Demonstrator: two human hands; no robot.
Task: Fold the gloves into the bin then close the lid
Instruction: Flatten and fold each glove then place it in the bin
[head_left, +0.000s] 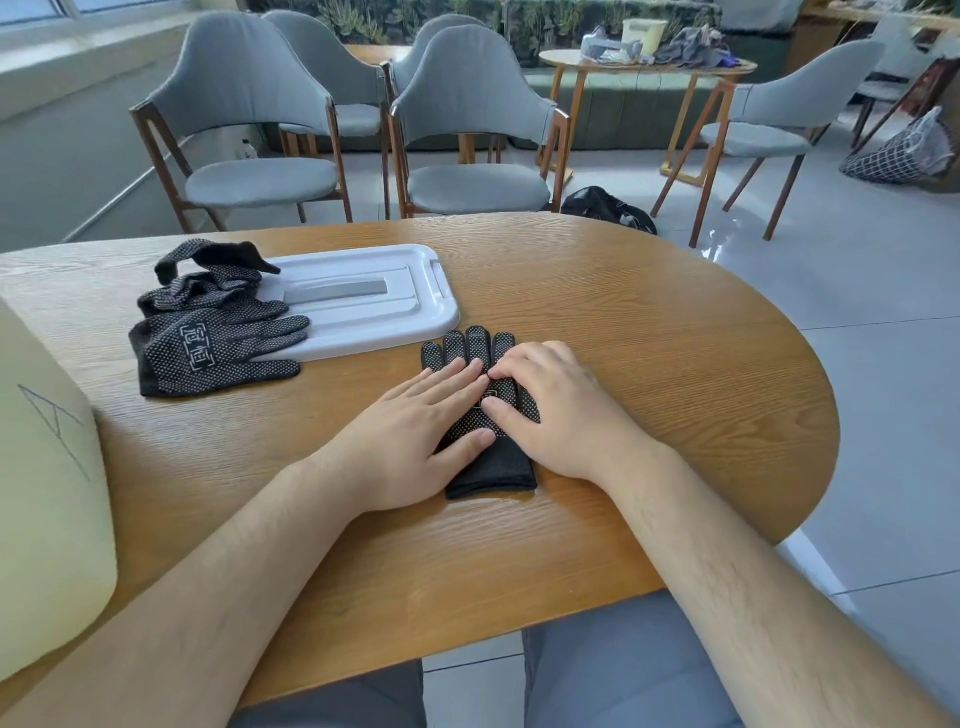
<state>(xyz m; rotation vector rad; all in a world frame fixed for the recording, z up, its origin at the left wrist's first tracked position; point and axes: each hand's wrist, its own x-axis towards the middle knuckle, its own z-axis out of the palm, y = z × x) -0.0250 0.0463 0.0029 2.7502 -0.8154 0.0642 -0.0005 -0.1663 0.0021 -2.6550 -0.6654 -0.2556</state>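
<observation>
A black dotted glove (491, 467) lies flat on the wooden table (649, 364), fingers pointing away from me. My left hand (410, 436) presses flat on its left side, and my right hand (556, 410) rests on its right side with fingers spread over the palm. Neither hand grips it. A pile of black dotted gloves (208, 332) sits to the left, partly on the white bin lid (374, 296), which lies flat on the table. The pale yellow bin (47, 493) stands at the far left edge; its inside is hidden.
Grey chairs (467, 135) stand behind the table. A black bag (608, 208) lies on the floor beyond the table's rounded right end. A second small table (649, 67) with clutter stands farther back.
</observation>
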